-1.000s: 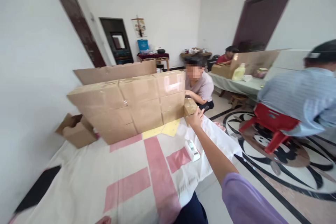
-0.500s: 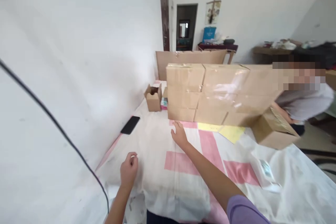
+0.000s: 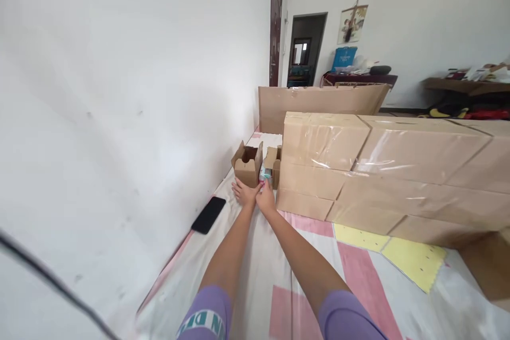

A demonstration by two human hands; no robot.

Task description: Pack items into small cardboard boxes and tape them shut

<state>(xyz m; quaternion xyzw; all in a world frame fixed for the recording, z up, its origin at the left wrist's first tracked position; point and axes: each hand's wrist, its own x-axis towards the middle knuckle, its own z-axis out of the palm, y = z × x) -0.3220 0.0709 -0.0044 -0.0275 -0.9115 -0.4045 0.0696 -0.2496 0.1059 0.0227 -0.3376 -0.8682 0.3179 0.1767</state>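
Note:
My left hand (image 3: 243, 192) lies with its fingers spread against the lower front of a small open cardboard box (image 3: 247, 172) beside the wall. Close beside it, my right hand (image 3: 266, 199) is closed at the near end of a small teal, white and pink packet (image 3: 266, 172). The packet sits in the gap between that box and a second small open carton (image 3: 273, 162). My fingers partly hide its near end.
Stacked, taped cardboard boxes (image 3: 342, 170) form a wall to the right. A black phone (image 3: 209, 215) lies near the white wall (image 3: 119, 117). Behind stands a large cardboard panel (image 3: 319, 103). Another carton (image 3: 488, 265) is at the right edge, near yellow sheets (image 3: 414, 257).
Both hands have moved forward and come together at the small box and packet. My view has shifted left and closer; the other person at the right is out of sight.

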